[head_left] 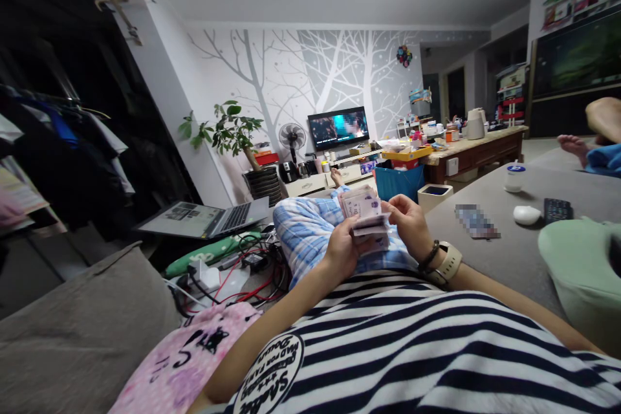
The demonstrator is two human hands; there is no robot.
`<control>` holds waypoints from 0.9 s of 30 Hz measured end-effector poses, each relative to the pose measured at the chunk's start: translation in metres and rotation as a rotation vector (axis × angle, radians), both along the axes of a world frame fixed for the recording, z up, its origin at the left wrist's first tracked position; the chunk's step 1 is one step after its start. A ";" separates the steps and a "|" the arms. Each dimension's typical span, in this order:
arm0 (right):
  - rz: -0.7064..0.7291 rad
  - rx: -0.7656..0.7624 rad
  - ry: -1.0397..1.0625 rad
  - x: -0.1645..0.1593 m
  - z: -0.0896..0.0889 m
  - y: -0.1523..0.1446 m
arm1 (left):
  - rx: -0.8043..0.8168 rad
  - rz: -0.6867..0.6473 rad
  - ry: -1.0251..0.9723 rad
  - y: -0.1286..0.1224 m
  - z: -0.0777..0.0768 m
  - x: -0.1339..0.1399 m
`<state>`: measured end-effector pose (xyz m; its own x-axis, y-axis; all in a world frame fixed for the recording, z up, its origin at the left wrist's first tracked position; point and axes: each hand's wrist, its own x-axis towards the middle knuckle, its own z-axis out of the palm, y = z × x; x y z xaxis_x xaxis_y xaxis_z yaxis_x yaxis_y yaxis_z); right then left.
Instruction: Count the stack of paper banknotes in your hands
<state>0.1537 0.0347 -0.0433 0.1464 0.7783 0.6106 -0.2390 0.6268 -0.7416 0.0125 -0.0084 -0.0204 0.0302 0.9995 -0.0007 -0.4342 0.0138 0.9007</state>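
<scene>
One open laptop point(204, 220) lies left of centre; two hands meet at mid-frame. The left hand point(342, 249) clamps one wad of banknotes point(363, 205) – too overlapped to count – between thumb and fingers. The right hand point(410, 220) is at the wad's right edge, fingertips pinching it; how many notes, I cannot tell. The wad lies left of those fingertips, its long axis seemingly across the frame. One blue-lidded jar point(515, 180) stands at right.

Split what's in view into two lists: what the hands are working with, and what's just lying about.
In hand:
- banknotes, a fanned bundle
- left hand, holding them
- right hand, fingertips at their edge

Lying about:
- open laptop
- pink cloth
- white pot with a blue lid
- green-leaved plant
</scene>
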 end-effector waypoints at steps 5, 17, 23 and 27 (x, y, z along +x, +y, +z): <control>0.010 0.010 -0.037 0.001 -0.002 0.004 | 0.004 -0.016 -0.029 0.000 0.001 0.002; 0.046 0.028 -0.086 0.001 0.000 0.000 | 0.044 -0.027 -0.080 0.004 -0.004 0.005; 0.043 0.011 -0.059 0.001 0.001 -0.002 | -0.035 -0.003 -0.059 0.001 0.001 0.007; 0.041 0.030 -0.059 0.000 0.001 -0.004 | -0.047 -0.014 -0.081 0.004 0.000 0.005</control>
